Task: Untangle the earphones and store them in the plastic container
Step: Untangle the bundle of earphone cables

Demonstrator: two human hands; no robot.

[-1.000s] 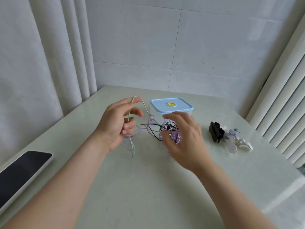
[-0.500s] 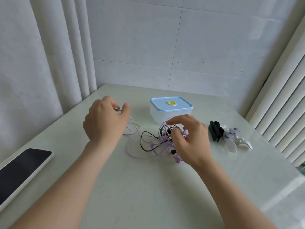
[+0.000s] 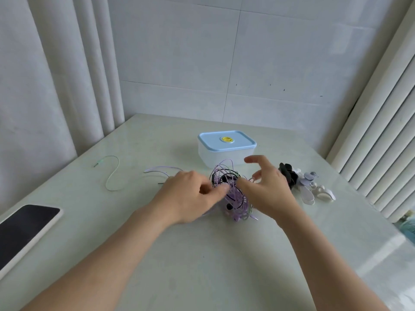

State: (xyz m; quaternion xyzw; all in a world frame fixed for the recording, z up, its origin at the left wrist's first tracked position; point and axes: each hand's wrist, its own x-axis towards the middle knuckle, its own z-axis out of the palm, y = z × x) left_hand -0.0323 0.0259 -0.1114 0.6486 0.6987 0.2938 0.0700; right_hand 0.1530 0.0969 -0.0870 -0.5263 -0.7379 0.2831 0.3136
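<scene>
Just in front of the plastic container (image 3: 226, 151), your left hand (image 3: 188, 194) pinches the tangled earphones (image 3: 235, 203), seemingly, through blur, while your right hand (image 3: 269, 189) touches them, fingers loosely spread.

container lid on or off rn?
On. The blue lid sits flat and square over the plastic container, behind the tangled earphones. Contents: cannot tell.

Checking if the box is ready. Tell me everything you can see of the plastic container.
The plastic container is a squarish, round-cornered tub of cloudy white plastic with a pale blue lid bearing a yellow round centre. The lid is on. It stands upright on the table, behind the earphone tangle; the left hand and right hand seem clear of it.
</scene>
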